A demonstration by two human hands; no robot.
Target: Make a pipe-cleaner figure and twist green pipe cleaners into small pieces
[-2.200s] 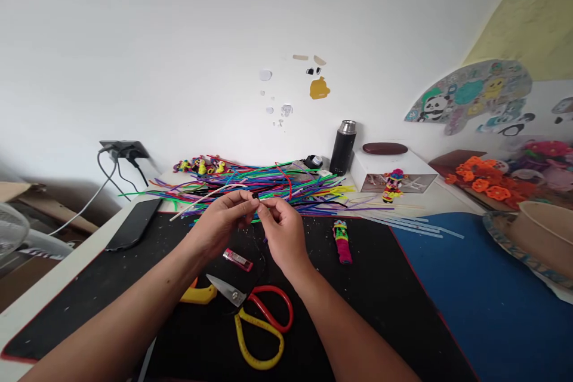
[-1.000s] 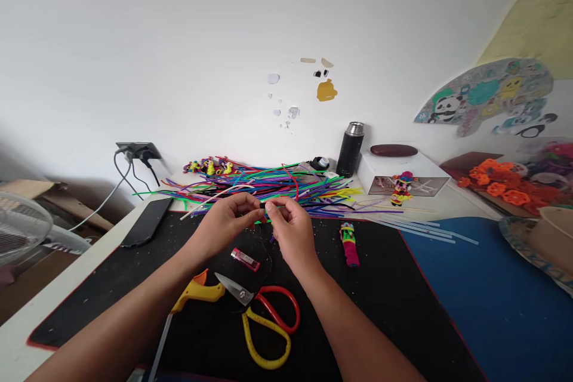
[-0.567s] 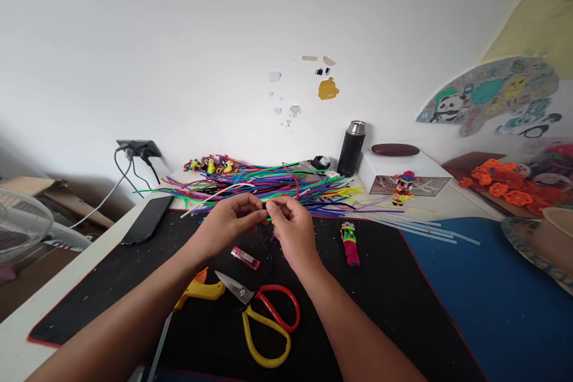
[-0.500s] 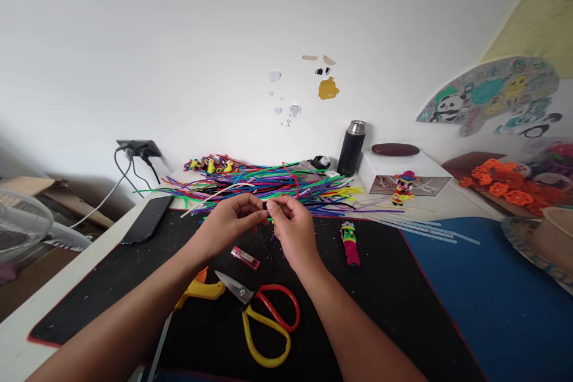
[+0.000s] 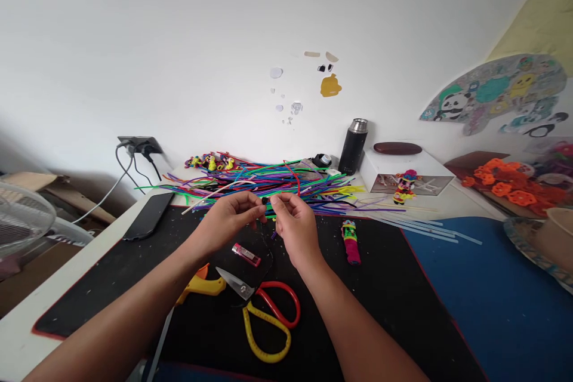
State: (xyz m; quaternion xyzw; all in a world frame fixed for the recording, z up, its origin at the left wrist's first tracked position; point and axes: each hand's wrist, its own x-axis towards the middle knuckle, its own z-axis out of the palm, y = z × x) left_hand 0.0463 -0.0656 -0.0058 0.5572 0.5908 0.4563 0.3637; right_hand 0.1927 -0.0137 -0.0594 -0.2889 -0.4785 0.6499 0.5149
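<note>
My left hand (image 5: 237, 216) is closed in a pinch on a small black piece (image 5: 264, 200), which looks like a curled black pipe cleaner. From the opposite side my right hand (image 5: 293, 221) pinches at the same piece, its thumb and forefinger pressed together. A thin dark strand (image 5: 270, 253) hangs below the fingers towards the black mat. Under the hands lie a pink lighter-like tube (image 5: 246, 254) and scissors (image 5: 273, 322) with one red and one yellow handle. Right of my right hand lies a small pipe-cleaner figure (image 5: 351, 243) with a magenta lower part.
Behind the hands spreads a heap of coloured pipe cleaners (image 5: 250, 182). A yellow glue gun (image 5: 203, 285) lies beside my left forearm, a phone (image 5: 148, 216) at the left. Along the wall stand a black flask (image 5: 353, 148) and white box (image 5: 382, 166). Glue sticks (image 5: 441, 233) lie right.
My fingertips have moved slightly apart, and more of the black piece shows between them. The camera view has shifted a little; the things on the mat have stayed put.
</note>
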